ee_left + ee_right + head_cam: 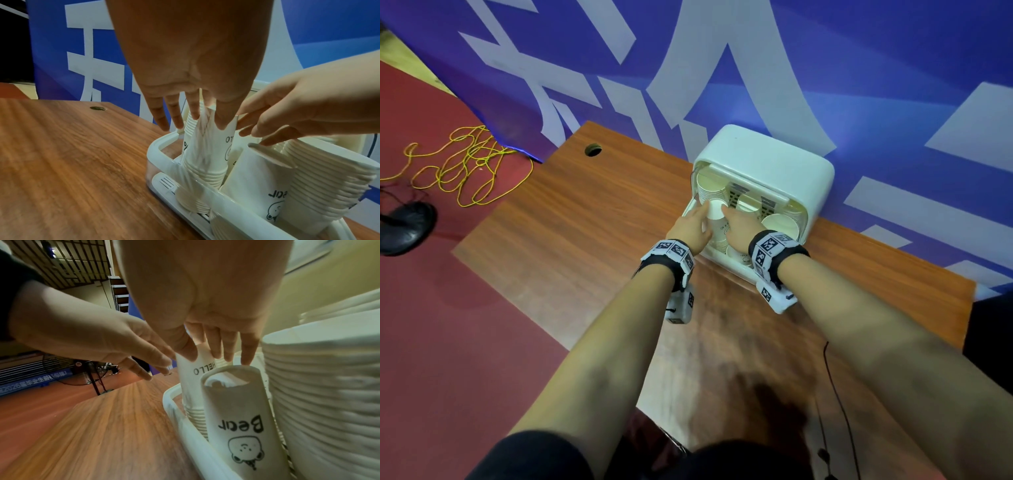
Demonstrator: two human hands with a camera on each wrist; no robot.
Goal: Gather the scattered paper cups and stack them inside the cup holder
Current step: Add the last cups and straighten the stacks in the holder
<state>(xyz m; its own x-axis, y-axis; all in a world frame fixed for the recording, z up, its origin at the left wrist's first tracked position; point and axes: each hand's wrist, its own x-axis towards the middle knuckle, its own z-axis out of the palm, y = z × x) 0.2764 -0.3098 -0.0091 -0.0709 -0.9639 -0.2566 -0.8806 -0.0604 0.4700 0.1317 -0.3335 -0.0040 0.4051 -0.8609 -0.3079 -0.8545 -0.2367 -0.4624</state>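
Observation:
A white cup holder [767, 161] stands at the back of the wooden table, with several stacks of upside-down paper cups inside. Both hands reach into its front left corner. My left hand [690, 222] [208, 122] holds the base of the top paper cup [717, 214] [207, 138] of one stack between thumb and index finger. My right hand [738, 222] [203, 356] pinches the same "HELLO" cup [193, 379] from the other side. Its remaining fingers touch the rim of a neighbouring "Bear" cup [240, 418]. A tall ribbed stack [329, 178] fills the right of the holder.
A blue banner rises right behind the holder. The table [585, 222] has a cable hole [593, 149] at its far left. A black cable [835, 394] runs along the table's near right. On the red floor lie a tangled yellow cord [465, 164] and a black fan base [404, 226].

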